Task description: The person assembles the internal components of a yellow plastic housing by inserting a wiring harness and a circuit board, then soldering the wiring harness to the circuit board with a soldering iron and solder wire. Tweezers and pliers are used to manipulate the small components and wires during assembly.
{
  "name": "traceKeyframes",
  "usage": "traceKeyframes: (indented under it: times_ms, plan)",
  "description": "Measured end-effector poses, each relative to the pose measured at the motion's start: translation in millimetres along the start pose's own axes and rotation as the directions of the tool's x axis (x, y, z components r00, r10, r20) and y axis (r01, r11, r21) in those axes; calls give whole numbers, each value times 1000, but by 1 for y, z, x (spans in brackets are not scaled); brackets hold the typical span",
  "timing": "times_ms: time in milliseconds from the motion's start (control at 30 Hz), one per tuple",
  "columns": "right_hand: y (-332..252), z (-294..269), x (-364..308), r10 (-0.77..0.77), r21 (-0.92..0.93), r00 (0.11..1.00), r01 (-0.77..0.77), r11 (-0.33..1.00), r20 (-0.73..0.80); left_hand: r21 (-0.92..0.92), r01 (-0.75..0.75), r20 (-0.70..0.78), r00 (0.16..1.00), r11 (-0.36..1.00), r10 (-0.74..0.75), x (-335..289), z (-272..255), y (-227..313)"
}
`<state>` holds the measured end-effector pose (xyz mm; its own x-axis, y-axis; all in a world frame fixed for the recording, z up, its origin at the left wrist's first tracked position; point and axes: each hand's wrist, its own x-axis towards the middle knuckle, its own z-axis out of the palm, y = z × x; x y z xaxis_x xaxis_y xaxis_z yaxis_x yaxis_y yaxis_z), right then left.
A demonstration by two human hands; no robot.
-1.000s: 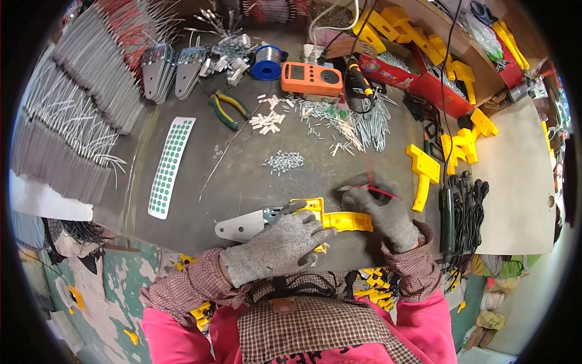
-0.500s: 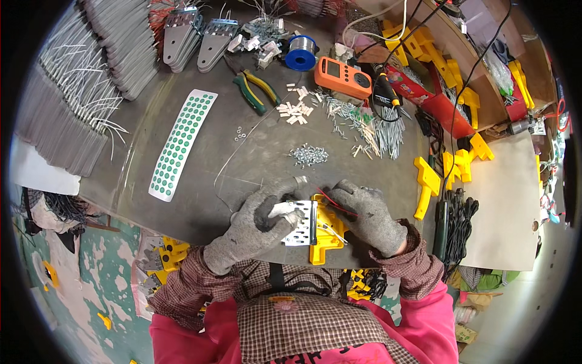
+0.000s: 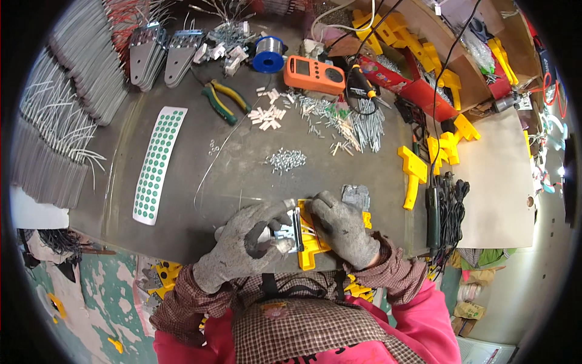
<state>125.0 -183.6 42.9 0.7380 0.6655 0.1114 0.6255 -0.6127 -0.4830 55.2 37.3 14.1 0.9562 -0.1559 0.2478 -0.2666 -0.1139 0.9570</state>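
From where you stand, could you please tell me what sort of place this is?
Probably a small electrical assembly workbench: an orange handheld multimeter, a blue spool of solder wire and a pile of small silver screws lie on the worn grey tabletop.

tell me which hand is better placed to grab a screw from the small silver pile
Likely the right hand: it only rests on the yellow plastic housing, while the left hand grips the grey metal bracket. The small silver screw pile lies ahead.

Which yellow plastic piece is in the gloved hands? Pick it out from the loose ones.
The yellow plastic piece at the near table edge, between the left hand and right hand. The loose yellow pieces lie untouched farther right.
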Motion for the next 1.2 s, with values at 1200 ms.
traceKeyframes:
  times_ms: [1200]
  plan:
    - [11,-36,14,-103,-66,971,120,991,215,-284,-46,-289,956,958,-39,-3,19,-3]
